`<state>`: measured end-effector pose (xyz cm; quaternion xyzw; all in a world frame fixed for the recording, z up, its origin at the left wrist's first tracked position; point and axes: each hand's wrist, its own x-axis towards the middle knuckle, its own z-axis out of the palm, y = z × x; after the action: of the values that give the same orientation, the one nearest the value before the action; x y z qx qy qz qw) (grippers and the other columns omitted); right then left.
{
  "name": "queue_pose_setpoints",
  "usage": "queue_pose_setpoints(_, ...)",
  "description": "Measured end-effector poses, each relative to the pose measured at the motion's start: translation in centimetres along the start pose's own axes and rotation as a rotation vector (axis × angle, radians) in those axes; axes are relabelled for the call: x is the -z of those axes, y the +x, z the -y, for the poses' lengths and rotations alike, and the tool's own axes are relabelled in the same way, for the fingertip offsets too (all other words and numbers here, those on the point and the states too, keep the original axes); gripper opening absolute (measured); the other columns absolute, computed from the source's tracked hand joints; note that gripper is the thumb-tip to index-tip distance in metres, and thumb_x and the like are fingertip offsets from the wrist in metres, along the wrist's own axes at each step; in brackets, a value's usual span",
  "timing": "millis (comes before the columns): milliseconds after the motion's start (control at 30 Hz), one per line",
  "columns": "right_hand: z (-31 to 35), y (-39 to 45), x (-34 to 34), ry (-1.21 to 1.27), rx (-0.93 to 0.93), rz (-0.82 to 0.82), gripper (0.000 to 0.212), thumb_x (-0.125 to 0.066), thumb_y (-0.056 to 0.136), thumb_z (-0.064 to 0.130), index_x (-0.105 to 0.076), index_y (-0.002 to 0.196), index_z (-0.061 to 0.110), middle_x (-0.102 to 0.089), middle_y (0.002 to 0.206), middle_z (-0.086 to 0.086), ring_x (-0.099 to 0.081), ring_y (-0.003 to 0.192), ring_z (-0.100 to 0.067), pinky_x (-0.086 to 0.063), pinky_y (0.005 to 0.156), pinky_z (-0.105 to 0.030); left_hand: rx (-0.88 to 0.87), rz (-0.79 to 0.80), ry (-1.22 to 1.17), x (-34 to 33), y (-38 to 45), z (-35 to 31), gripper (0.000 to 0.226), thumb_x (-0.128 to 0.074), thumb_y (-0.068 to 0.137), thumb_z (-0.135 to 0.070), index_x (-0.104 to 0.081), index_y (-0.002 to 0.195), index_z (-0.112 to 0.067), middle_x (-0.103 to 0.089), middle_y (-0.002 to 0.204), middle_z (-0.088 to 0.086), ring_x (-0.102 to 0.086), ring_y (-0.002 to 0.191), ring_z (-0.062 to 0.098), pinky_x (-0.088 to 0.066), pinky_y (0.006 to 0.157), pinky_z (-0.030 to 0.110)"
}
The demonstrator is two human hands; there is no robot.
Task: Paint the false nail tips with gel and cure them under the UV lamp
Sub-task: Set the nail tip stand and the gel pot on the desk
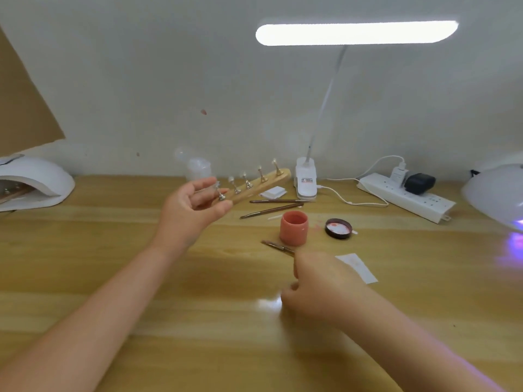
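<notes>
My left hand [195, 203] holds one end of a wooden holder bar [259, 183] above the table; several small metal stands on it carry clear false nail tips. My right hand [317, 284] is closed around a thin brush [278, 247] whose tip points toward an open pink gel pot [293, 227]. The pot's black lid [338, 228] lies upturned to its right. A white UV lamp [34, 181] sits at the far left with another holder inside it. A second UV lamp [498, 195] at the right edge glows violet.
Two spare brushes [271, 206] lie behind the pot. A clip desk lamp [305, 179], a power strip [407, 196] with plugs and cable, a clear bottle [198, 168], white wipes [273, 192] and a paper slip [358, 267] are on the wooden table [198, 306].
</notes>
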<state>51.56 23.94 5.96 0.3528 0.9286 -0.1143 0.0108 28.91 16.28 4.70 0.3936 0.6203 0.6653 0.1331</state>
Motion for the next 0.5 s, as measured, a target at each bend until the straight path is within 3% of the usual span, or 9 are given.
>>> queue_pose_setpoints(133,-1.9,1.5,-0.5,-0.103,-0.092,-0.251,0.047,-0.054,0.084,0.053,-0.039,0.112,0.018,-0.048,0.113,-0.001,-0.051,0.098,-0.022,-0.040,0.065,-0.032,0.026,0.007,0.017,0.7,-0.5,1.1,0.046,-0.081,0.074,-0.014,-0.062,0.114,-0.026,-0.075,0.103,-0.012,-0.069,0.099,0.004,-0.050,0.074,0.010)
queue_pose_setpoints(233,-3.8,2.7,-1.0,-0.164,-0.158,-0.273,0.056,-0.047,0.087,0.058,-0.046,0.123,0.015,-0.045,0.131,-0.006,-0.047,0.117,-0.025,-0.045,0.084,-0.036,0.042,0.001,0.017,0.7,-0.8,1.7,0.051,-0.084,0.071,-0.020,-0.062,0.116,-0.024,-0.075,0.103,-0.012,-0.069,0.096,0.003,-0.050,0.072,0.008)
queue_pose_setpoints(300,-4.7,3.1,-1.2,-0.167,-0.133,-0.256,0.055,-0.046,0.089,0.059,-0.055,0.123,0.016,-0.041,0.142,-0.008,-0.042,0.125,-0.026,-0.045,0.093,-0.037,0.062,0.015,0.003,0.5,-1.1,2.1,0.057,-0.084,0.061,-0.030,-0.063,0.114,-0.025,-0.075,0.104,-0.009,-0.069,0.096,0.004,-0.052,0.077,0.015)
queue_pose_setpoints(400,-5.3,3.4,-1.3,-0.146,-0.046,-0.288,0.047,-0.049,0.093,0.052,-0.059,0.126,0.021,-0.048,0.135,-0.005,-0.045,0.122,-0.025,-0.046,0.093,-0.035,0.070,0.054,0.015,0.1,-1.4,2.2,0.061,-0.083,0.056,-0.034,-0.063,0.112,-0.027,-0.075,0.104,-0.009,-0.069,0.100,0.007,-0.052,0.084,0.022)
queue_pose_setpoints(500,-5.7,3.5,-1.1,-0.039,0.025,-0.293,0.026,-0.055,0.095,0.037,-0.069,0.111,0.021,-0.053,0.119,0.001,-0.046,0.115,-0.023,-0.048,0.088,-0.035,0.068,0.147,0.007,0.0,-1.9,1.5,0.055,-0.082,0.059,-0.026,-0.065,0.111,-0.025,-0.075,0.104,-0.007,-0.070,0.098,0.010,-0.054,0.075,0.016)
